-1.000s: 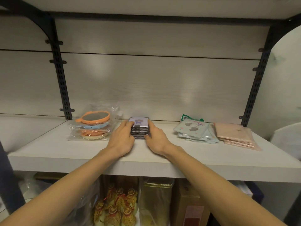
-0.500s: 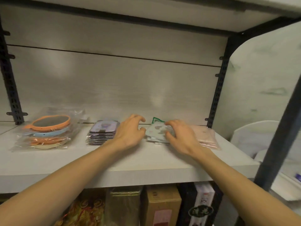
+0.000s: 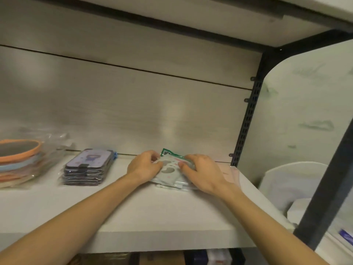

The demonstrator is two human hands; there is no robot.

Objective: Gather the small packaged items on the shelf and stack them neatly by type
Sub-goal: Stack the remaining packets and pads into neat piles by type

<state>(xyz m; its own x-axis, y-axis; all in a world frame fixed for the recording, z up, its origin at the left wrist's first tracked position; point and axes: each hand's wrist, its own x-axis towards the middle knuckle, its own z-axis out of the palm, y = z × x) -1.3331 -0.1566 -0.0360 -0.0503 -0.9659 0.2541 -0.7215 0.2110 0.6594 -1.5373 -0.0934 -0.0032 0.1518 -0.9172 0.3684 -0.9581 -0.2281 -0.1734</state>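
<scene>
We are bracketing the pale green packets (image 3: 169, 174), which are lying flat near the right end of the shelf (image 3: 152, 217), with our left hand (image 3: 144, 166) gripping their left edge and our right hand (image 3: 203, 173) gripping their right edge, so the stack is sitting squarely between both grips. Our right hand is hiding most of the pink packets (image 3: 232, 172) just to the right, and blur is keeping us from counting the packets.

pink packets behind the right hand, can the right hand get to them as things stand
Probably yes: the pink packets lie just beyond the right hand, nothing between them, but its grip is on the pale green packets and must release first.
</scene>
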